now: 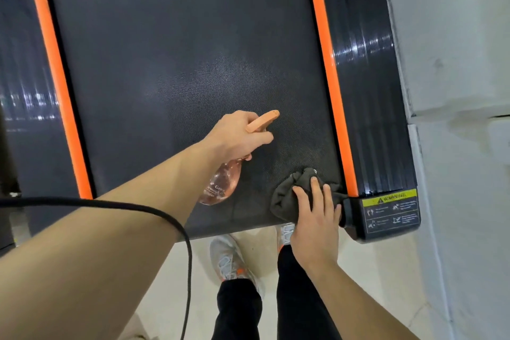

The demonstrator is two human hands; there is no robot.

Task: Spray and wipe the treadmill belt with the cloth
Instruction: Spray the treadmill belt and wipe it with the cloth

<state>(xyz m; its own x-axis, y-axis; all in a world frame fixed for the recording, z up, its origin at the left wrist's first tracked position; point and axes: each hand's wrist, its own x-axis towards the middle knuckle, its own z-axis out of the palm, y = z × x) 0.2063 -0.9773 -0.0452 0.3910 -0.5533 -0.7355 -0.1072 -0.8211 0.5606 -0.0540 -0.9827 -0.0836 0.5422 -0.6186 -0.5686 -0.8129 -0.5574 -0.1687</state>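
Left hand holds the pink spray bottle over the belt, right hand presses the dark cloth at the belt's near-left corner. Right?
Not quite. The head view shows the right hand pressing the dark crumpled cloth at the near-right corner of the black treadmill belt. The left hand does hold the translucent pink spray bottle.

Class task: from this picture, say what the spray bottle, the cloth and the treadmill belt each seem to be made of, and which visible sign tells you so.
Spray bottle: likely clear pink-tinted plastic, see-through and glossy, with an opaque matte orange trigger head.
Cloth: soft dark woven or knit fabric, matte; it bunches into folds under the right hand.
Treadmill belt: probably rubber or a rubber-like synthetic, matte dark grey with a fine dotted grip texture.
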